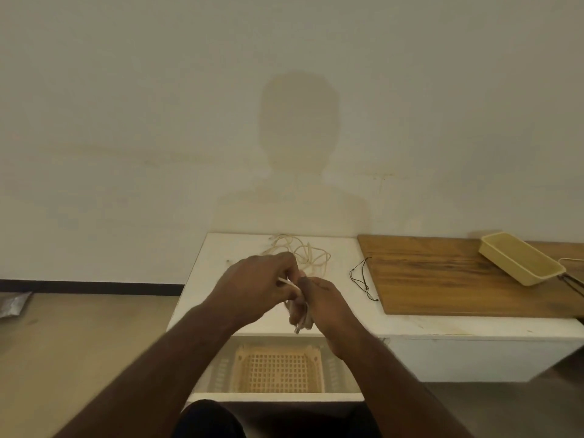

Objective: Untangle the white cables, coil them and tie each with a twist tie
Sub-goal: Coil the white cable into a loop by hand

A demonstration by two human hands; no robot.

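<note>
Head view: we hold a coiled cable [299, 311] between both hands above the bench [347, 324], long axis near-to-far. Our right hand [325, 306] clasps the bundle; our left hand [257, 287] pinches its free end. Tangled cables [303, 252] lie beyond, nearer the left grip.

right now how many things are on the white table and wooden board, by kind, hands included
hands: 2, left hand and right hand, both gripping one bundle
white cable bundles: 2, coiled bundle in the hands, loose tangle of white cable behind them
thin black twist ties: at least 2, exact count unclear
pale yellow plastic tray: 1
total: 7
</note>
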